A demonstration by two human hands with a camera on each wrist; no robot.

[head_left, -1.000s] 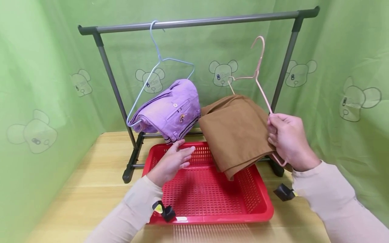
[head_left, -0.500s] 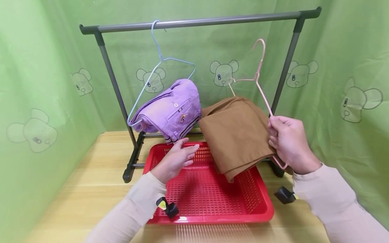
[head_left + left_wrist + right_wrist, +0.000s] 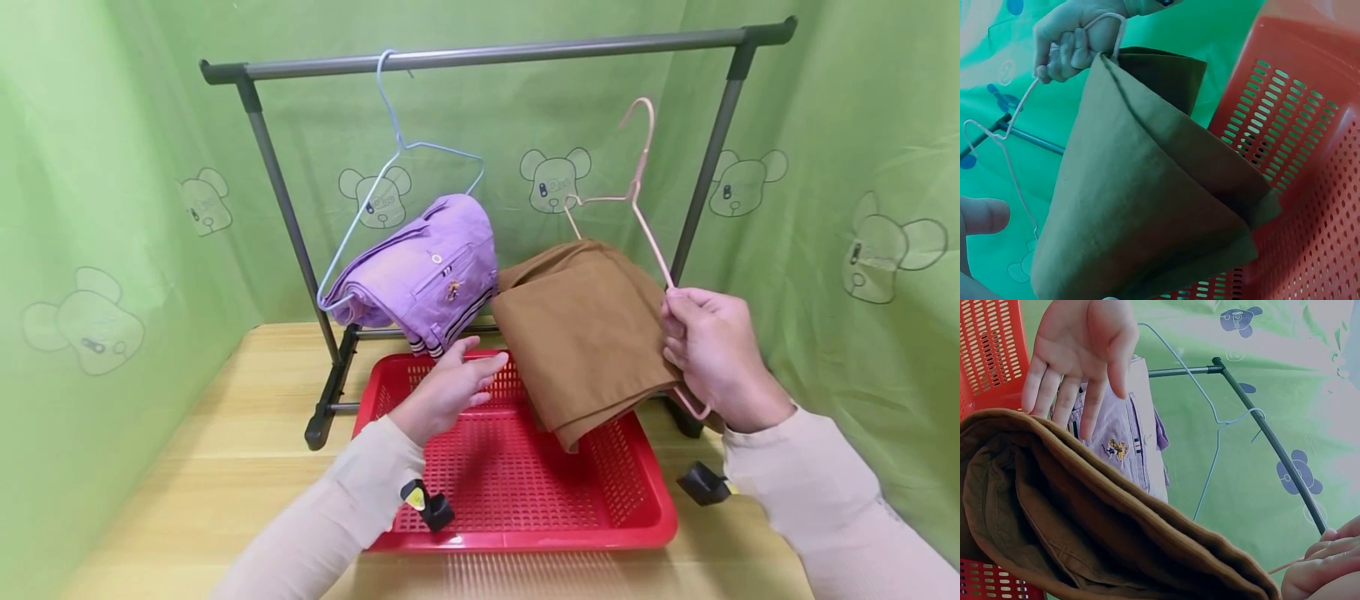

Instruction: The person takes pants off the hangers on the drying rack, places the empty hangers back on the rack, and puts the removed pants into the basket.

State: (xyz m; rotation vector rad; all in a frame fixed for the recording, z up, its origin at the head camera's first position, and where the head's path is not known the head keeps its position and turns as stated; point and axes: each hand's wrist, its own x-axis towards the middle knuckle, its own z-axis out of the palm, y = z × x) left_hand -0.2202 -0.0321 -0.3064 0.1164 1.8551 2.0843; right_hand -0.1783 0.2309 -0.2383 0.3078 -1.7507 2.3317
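On the table stands a red basket; above it the left hand is free, the right hand grasps a pink hanger bearing brown cloth over the basket's rear. Beyond hangs purple cloth.

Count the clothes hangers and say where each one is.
2. The blue hanger hangs from the rack bar, bearing the purple garment; the pink hanger is in the right hand, bearing the brown garment. No others show.

The head view looks forward and down, while both wrist views share the brown cloth up close.
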